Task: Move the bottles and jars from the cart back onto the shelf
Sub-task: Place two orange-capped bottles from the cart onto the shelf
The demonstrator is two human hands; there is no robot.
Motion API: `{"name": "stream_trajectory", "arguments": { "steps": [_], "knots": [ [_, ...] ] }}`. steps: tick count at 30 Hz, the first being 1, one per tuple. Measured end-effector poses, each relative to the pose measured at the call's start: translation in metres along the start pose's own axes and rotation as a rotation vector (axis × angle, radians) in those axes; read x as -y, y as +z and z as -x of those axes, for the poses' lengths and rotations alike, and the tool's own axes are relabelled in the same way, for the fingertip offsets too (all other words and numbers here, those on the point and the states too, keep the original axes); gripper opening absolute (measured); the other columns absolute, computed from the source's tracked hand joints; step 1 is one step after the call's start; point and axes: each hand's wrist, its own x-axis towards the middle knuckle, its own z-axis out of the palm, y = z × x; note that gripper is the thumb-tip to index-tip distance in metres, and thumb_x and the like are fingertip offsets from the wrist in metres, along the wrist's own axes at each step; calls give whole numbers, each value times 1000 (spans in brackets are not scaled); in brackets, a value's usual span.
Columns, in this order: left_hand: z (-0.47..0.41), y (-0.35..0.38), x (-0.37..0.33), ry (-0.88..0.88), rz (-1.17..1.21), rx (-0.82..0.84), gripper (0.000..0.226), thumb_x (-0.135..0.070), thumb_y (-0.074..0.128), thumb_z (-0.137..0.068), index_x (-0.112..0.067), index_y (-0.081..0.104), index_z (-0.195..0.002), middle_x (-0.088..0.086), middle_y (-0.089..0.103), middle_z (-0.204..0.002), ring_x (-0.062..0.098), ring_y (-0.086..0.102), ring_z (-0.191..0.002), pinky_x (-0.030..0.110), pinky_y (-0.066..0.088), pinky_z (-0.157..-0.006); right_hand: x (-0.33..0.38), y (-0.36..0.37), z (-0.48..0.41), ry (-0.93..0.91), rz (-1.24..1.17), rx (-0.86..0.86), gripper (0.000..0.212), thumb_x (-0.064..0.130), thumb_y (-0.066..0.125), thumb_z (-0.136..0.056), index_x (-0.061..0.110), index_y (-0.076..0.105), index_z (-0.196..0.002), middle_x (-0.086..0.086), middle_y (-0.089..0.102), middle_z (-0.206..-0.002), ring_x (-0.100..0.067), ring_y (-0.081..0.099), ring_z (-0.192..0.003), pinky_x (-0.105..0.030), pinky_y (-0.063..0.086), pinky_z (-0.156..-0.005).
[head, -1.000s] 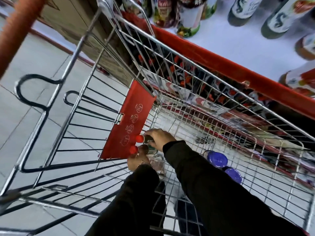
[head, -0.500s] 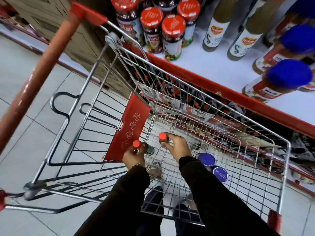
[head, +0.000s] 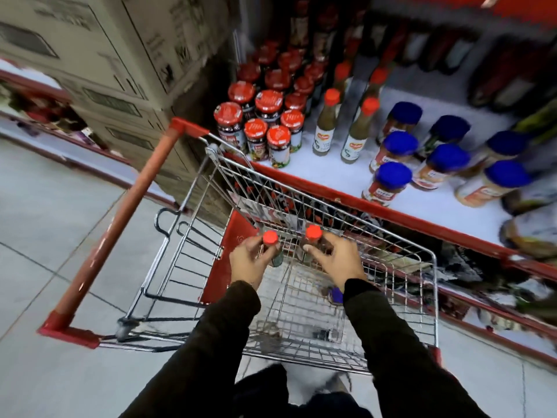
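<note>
My left hand (head: 250,263) grips a red-capped bottle (head: 270,237) and my right hand (head: 337,260) grips a second red-capped bottle (head: 313,232), both upright above the wire cart (head: 434,297). A blue-lidded jar (head: 336,295) lies on the cart floor, partly hidden by my right sleeve. Beyond the cart the white shelf (head: 319,170) with a red front edge carries red-lidded jars (head: 278,137), matching red-capped sauce bottles (head: 327,122) and blue-lidded jars (head: 391,176).
The cart's red handle bar (head: 120,224) runs diagonally on the left and its red child-seat flap (head: 235,233) stands by my left hand. Stacked cardboard boxes (head: 120,70) sit left of the shelf. Grey tiled floor (head: 45,236) spreads to the left.
Both hands have risen from the cart floor with a bottle each. The view has tilted up, so more of the shelf shows.
</note>
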Motion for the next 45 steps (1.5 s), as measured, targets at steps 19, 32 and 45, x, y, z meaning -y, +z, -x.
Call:
{"name": "stream_trajectory", "arguments": {
  "steps": [19,32,45],
  "knots": [
    [-89,25,-169,415,117,41,30,-27,75,-87,-12,76,-113,1,76,-108,18,69,-105,32,53,-99,83,-107,-60,-101,-29,-537,34,44,74,-84,22,73,-110,-1,78,-105,-21,70,-102,-33,54,-88],
    [-127,57,-164,466,-19,92,26,-31,74,-87,-19,76,-110,-12,74,-100,-9,64,-91,17,49,-90,82,-99,-92,17,97,-480,31,39,68,-90,15,67,-109,-13,74,-98,-33,67,-94,-31,44,-70],
    [-85,67,-130,356,11,63,52,-38,58,-98,-14,48,-142,6,52,-145,18,46,-137,37,36,-117,52,-81,-47,-87,-79,-407,39,35,60,-95,18,57,-130,-8,66,-127,-24,64,-115,-41,52,-99]
  ]
}}
